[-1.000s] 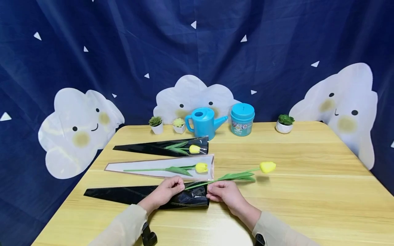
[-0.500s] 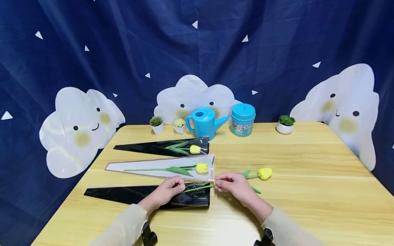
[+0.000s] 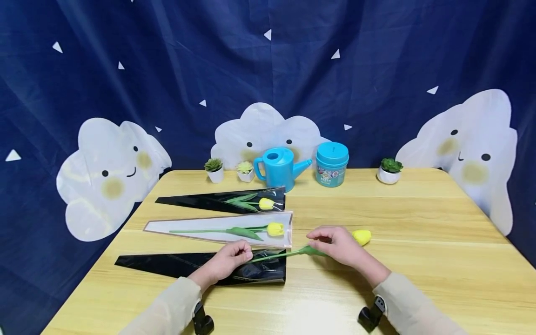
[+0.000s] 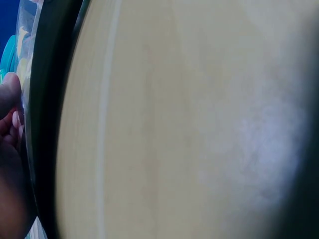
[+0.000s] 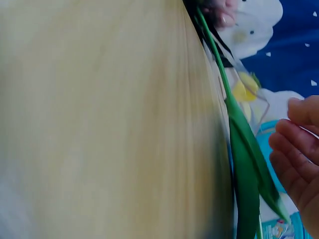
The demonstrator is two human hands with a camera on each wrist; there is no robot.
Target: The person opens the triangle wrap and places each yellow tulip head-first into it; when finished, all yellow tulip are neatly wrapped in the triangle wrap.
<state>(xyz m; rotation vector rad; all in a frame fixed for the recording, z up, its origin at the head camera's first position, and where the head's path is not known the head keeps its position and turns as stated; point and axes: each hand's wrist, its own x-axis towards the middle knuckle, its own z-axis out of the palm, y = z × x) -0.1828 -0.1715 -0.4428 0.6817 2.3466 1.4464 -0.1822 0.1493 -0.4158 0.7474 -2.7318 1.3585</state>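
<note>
My left hand (image 3: 230, 260) pinches the upper layer of the nearest black flower sleeve (image 3: 167, 265) in the head view. A yellow tulip (image 3: 361, 237) with a green stem lies to the right, its lower stem over or within the sleeve's mouth; which one, I cannot tell. The stem's end is hidden at my left thumb. My right hand (image 3: 339, 244) hovers over the tulip's leaves, fingers loosely bent and holding nothing. In the right wrist view its fingers (image 5: 294, 144) stand apart from the green leaf (image 5: 244, 159). The left wrist view shows part of my left hand (image 4: 10, 109) beside the dark sleeve.
Farther back lie a white sleeve (image 3: 159, 226) and another black sleeve (image 3: 188, 201), each with a yellow tulip inside. Along the table's (image 3: 418, 279) back edge stand a blue watering can (image 3: 279, 168), a blue lidded tub (image 3: 332, 165) and small potted plants (image 3: 389, 171).
My right hand has let go of the stem and moved right, over the leaves. The tulip's bloom has come down toward the table. My left hand has kept its place on the sleeve.
</note>
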